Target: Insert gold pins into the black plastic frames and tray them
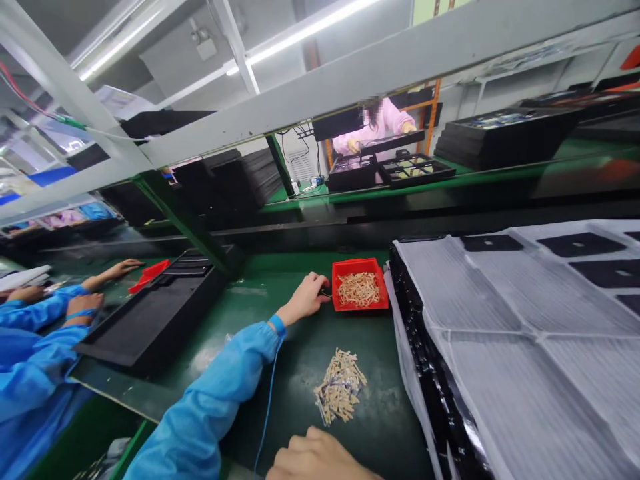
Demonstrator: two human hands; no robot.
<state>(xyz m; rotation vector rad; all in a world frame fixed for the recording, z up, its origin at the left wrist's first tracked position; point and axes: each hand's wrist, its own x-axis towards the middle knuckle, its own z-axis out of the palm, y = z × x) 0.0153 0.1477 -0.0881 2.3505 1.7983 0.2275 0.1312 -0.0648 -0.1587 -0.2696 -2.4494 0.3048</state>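
My left hand (306,298), with a blue wrist strap (277,325), reaches out to the left side of a red bin (360,309). Its thumb and fingers close on a small dark thing (327,291), too small to name. Many small tan strip-like parts (359,289) fill the bin. Nearer to me, a loose pile of small tan and purplish parts (342,387) lies on the green work surface (295,373). My right hand (317,459) is at the bottom edge, just below the pile, its fingers curled and their tips hidden.
At right stand stacked trays under white wrapping (480,293). A black tray (160,320) lies left, beside another red bin (149,277) and a co-worker's blue sleeves (40,320). Across the line, a person in pink (383,123) holds a black tray (393,142). A green post (180,220) rises behind.
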